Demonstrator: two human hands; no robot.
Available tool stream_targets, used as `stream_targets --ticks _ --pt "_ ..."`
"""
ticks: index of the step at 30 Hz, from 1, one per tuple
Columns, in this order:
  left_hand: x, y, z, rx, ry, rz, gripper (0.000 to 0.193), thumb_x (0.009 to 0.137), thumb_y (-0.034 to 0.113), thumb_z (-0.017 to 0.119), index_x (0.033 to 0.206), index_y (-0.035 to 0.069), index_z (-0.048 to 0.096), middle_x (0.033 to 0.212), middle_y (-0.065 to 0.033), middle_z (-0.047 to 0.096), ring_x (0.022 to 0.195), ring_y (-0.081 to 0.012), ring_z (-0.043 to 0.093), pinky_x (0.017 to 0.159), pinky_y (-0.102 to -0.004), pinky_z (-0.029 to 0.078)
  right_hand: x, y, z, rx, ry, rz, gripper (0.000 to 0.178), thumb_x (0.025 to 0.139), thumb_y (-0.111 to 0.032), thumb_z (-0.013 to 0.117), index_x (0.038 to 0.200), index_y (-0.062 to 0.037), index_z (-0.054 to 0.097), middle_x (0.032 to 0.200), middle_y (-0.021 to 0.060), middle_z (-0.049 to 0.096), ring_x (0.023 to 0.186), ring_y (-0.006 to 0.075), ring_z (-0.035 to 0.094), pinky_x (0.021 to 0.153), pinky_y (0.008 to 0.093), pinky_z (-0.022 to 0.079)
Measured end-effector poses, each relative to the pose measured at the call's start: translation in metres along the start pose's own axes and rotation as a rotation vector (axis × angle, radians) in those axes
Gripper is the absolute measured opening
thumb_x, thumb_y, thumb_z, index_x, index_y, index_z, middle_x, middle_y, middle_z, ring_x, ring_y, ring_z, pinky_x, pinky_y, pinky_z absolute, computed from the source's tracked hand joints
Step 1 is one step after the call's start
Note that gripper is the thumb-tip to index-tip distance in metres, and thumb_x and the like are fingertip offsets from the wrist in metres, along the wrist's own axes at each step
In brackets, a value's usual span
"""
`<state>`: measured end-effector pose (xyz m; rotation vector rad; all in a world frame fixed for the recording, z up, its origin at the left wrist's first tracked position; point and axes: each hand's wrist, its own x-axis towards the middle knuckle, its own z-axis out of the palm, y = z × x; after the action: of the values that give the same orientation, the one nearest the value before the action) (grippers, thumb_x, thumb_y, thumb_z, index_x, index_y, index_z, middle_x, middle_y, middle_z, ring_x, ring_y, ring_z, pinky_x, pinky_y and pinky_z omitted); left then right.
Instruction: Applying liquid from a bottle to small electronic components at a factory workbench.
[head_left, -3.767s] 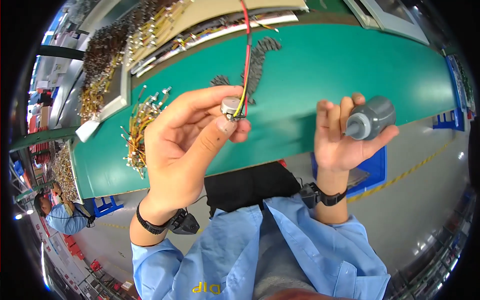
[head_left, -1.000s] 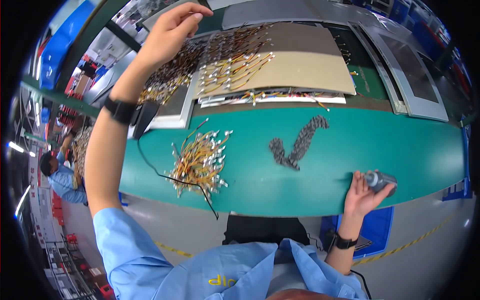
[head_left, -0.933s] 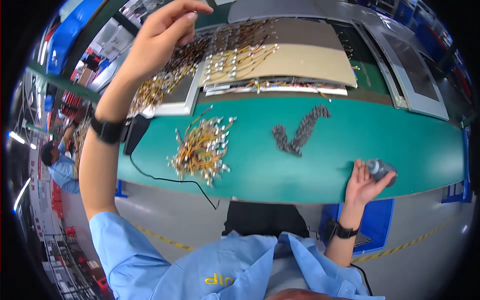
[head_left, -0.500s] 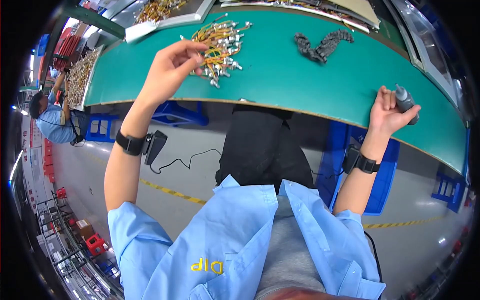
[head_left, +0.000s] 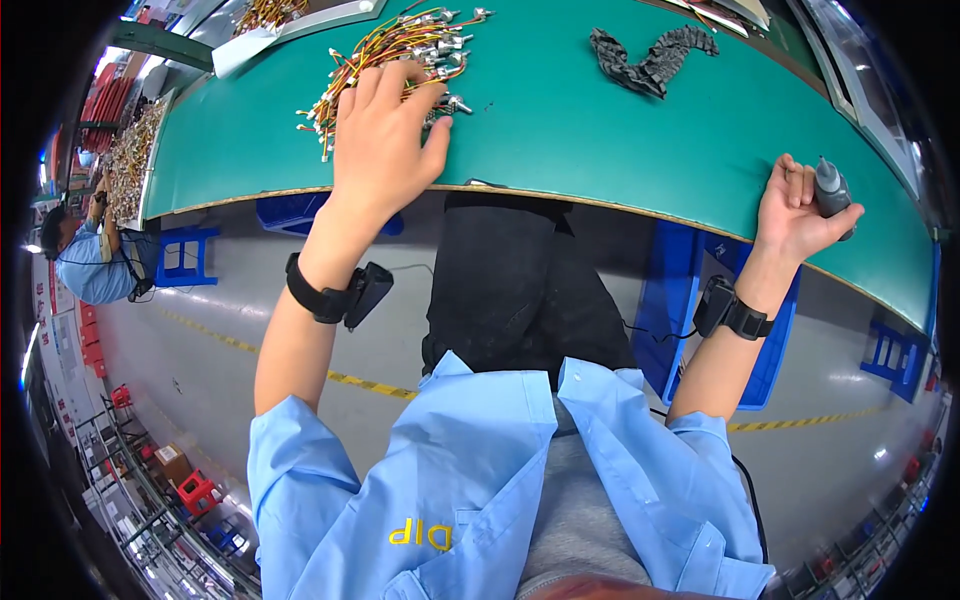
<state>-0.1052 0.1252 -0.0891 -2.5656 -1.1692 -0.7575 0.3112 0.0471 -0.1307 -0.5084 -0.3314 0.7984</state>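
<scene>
My left hand (head_left: 382, 145) lies palm down over a heap of wired parts (head_left: 425, 40), its fingers apart and resting on it. The parts have yellow, red and dark leads, small white plugs and silvery metal ends. Some of the heap is hidden under my fingers. At the right, near the table's front edge, my right hand (head_left: 785, 220) is turned palm up. It holds a small grey squeeze bottle (head_left: 832, 195) with a narrow nozzle pointing up, gripped by the thumb side.
A crumpled dark grey strip (head_left: 650, 72) lies on the green tabletop (head_left: 560, 130). White-edged trays stand along the back. A blue bin (head_left: 768, 350) sits below the table at right. A co-worker (head_left: 95, 260) works at the far left, near a blue stool (head_left: 187, 255).
My left hand has turned palm down, its fingers spreading over the wired parts. The heap's yellow and red leads now show left of the hand. My right hand keeps the bottle.
</scene>
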Motion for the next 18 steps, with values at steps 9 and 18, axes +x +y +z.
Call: stream_targets --ticks 9,18 --pt "0.027 0.008 0.008 -0.047 -0.023 0.054 0.015 0.073 0.012 0.069 0.087 0.010 0.066 0.092 -0.0020 0.056 0.094 -0.0217 0.051 0.077 -0.0379 0.036 -0.001 0.003 0.006 0.055 0.019 0.030 0.064 0.095 -0.059 0.037 0.074 0.0000 0.048 0.055 0.0029 0.025 0.051 0.0153 0.023 0.079 0.0373 0.039" --pt "0.044 0.089 -0.001 -0.144 -0.384 0.291 0.015 0.073 0.005 0.062 0.088 0.007 0.061 0.079 -0.0072 0.055 0.079 -0.0241 0.053 0.070 -0.0361 0.039 -0.006 0.002 0.016 0.064 0.067 -0.001 0.061 0.096 -0.057 0.039 0.074 -0.0010 0.048 0.055 0.0033 0.026 0.050 0.0149 0.024 0.077 0.0364 0.039"
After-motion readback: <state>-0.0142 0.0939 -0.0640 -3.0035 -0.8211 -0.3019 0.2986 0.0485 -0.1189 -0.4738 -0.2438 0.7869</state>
